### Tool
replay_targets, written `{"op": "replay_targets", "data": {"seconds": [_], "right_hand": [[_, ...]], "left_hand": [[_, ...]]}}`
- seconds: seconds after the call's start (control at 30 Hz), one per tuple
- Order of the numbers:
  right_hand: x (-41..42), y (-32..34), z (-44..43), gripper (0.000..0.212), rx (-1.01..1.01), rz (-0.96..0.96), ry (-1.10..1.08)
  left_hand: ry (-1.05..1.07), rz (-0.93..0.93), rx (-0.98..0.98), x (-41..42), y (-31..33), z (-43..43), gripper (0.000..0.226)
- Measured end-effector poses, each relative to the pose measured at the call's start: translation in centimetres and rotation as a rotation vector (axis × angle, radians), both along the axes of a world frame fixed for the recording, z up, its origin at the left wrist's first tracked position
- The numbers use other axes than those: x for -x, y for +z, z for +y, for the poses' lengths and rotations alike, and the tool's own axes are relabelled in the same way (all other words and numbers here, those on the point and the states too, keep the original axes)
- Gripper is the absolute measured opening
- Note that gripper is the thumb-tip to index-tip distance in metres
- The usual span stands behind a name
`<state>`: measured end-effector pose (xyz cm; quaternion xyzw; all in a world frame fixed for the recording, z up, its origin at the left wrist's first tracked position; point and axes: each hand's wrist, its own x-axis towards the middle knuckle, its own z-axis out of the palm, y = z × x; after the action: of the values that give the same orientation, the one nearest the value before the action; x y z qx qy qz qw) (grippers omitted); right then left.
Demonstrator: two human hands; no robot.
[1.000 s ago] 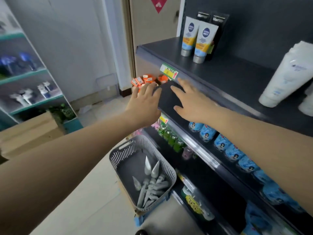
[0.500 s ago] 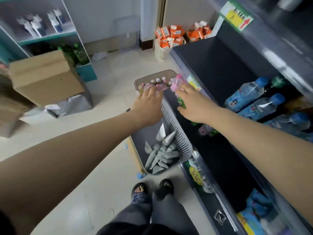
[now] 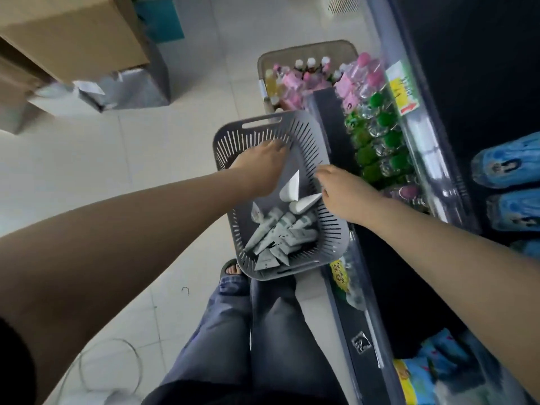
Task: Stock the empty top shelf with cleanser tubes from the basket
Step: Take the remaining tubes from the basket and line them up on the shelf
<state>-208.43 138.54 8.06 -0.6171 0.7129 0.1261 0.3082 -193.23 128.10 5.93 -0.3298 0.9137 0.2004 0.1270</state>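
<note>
Two hands reach into the basket (image 3: 333, 229): the left hand (image 3: 261, 168) has loose fingers holding nothing; the right hand (image 3: 343, 194) hides its fingers, so their state is unclear. Pinch the propped-up cleanser tubes (image 3: 290, 188) first, since they stand clear of the pile.

Basket (image 3: 333, 229) is open from above. The far half of its floor is bare, and the left hand (image 3: 264, 168) hangs over that part. Piled cleanser tubes (image 3: 280, 232) fill the near half. Two white tubes (image 3: 292, 188) stand tip-up mid-basket beside the right hand (image 3: 347, 194) (narrow gap to the right wall). The shelf edge (image 3: 330, 127) sits against the basket's right side and blocks sideways entry. On the left, the floor (image 3: 146, 159) is free. On the near side, the person's legs (image 3: 263, 331) crowd the rim.
</note>
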Motion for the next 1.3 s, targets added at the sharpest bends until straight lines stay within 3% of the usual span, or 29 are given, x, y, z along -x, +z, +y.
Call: {"op": "replay_targets", "data": {"seconds": [0.27, 0.4, 0.53, 0.77, 1.0, 1.3], "right_hand": [[1.7, -7.1, -0.1, 0.036, -0.109, -0.005, 0.109], [1.7, -9.4, -0.4, 0.026, -0.095, 0.075, 0.221], [1.7, -11.8, -0.3, 0.03, -0.049, 0.144, 0.341], [2.1, -13.7, -0.9, 0.031, -0.008, 0.168, 0.421], [1.8, -13.4, -1.1, 0.029, -0.022, 0.175, 0.382], [1.7, -11.4, -1.3, 0.024, -0.006, 0.179, 0.156]], "left_hand": [[-0.135, 0.014, -0.111, 3.2, -7.1, 0.1, 0.052], [-0.268, 0.023, -0.088, 4.7, -10.2, -0.4, 0.05], [-0.359, 0.019, -0.097, 5.5, -13.1, -0.9, 0.042], [-0.559, 0.198, 0.131, 4.8, -15.6, -1.0, 0.025], [-0.345, 0.002, -0.046, 4.5, -14.5, -1.7, 0.034], [-0.179, -0.106, 0.012, 1.9, -11.3, -3.9, 0.026]]}}
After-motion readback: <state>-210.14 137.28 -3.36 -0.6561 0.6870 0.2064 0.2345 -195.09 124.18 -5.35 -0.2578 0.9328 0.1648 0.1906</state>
